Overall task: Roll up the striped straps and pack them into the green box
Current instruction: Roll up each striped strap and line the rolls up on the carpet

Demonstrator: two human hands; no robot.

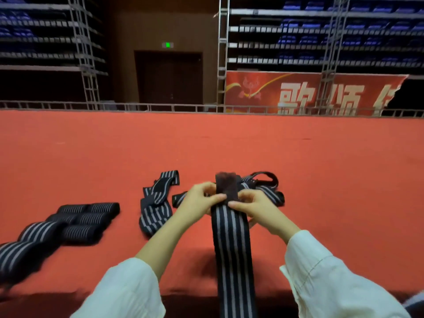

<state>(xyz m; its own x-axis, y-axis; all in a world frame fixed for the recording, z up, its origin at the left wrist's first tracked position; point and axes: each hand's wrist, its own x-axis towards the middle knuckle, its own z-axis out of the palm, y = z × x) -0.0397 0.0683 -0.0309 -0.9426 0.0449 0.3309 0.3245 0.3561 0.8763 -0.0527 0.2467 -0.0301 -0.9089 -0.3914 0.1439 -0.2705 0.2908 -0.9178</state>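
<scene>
Black strap with grey stripes [231, 237]: lies on the table between the two hands; its near part hangs over the table's front edge.
Long axis: straight away from the person, dark fuzzy patch [226, 187] at the far end, standing up a little.
Left hand [202, 198]: pinches the strap's left edge just where patch meets stripes, thumb on top.
Right hand [254, 203]: pinches the right edge at the same place, thumb on top, fingers curled.
Nearer hand: neither; they sit level, one on each edge.
Judged step: starting the roll. The patch end would turn over towards the person, along the stripes.
Loose straps: one crumpled strap [156, 203] just left of the left hand; a tangle [263, 184] behind the right hand.
Rolled straps [91, 216]: a cluster well to the left, blurred.
Table [206, 145]: covered in red cloth.
Green box: not in view.
Sleeves [321, 271]: pale, loose.
</scene>
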